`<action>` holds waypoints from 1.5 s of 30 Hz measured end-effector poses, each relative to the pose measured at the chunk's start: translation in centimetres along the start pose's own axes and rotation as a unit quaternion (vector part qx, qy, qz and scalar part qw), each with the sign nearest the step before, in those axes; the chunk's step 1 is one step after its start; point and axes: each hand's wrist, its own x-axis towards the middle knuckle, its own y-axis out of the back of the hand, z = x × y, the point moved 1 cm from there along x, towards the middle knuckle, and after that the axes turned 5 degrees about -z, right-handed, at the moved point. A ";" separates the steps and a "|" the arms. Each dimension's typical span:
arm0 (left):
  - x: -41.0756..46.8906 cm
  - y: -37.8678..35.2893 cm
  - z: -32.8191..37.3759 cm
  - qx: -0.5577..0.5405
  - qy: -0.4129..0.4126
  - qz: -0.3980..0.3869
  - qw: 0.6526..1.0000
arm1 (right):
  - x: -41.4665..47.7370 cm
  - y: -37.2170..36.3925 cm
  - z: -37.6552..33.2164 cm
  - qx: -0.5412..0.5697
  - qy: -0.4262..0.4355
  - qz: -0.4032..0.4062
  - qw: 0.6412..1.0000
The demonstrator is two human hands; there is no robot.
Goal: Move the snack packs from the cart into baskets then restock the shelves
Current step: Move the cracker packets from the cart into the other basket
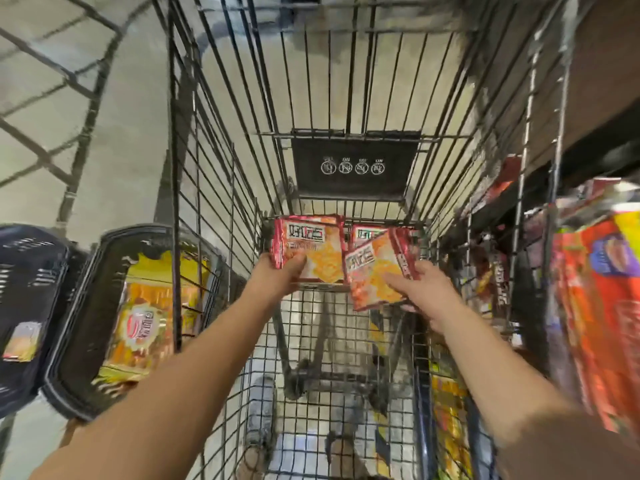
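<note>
Both my arms reach down into a black wire shopping cart (214,140). My left hand (277,277) grips a red and orange snack pack (311,242) by its lower left corner. My right hand (426,289) holds a second pack of the same kind (375,275), tilted, by its right edge. A third matching pack (367,232) shows partly behind the two. Left of the cart a black basket (86,289) holds a yellow-orange snack bag (149,317).
A second dark basket (27,299) at the far left holds a small pack. Shelves (595,271) with red and orange snack bags stand close on the right of the cart. More yellow packs (450,417) lie low at the cart's right side. Tiled floor stretches to the left.
</note>
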 end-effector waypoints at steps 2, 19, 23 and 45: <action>-3.6 0.1 1.3 -0.012 -0.034 0.006 0.999 | -3.3 0.6 -0.7 -0.014 0.034 0.007 0.999; -29.8 11.8 0.7 -0.169 -0.166 0.084 0.968 | -28.9 -4.4 -6.5 0.115 0.187 -0.057 0.974; -34.5 14.8 -1.2 -0.219 -0.190 0.101 0.952 | -32.6 -7.4 -6.8 0.087 0.205 -0.105 0.969; -63.8 42.8 -35.2 -0.413 -0.241 0.366 0.798 | -52.5 -49.9 3.7 -0.047 0.263 -0.342 0.901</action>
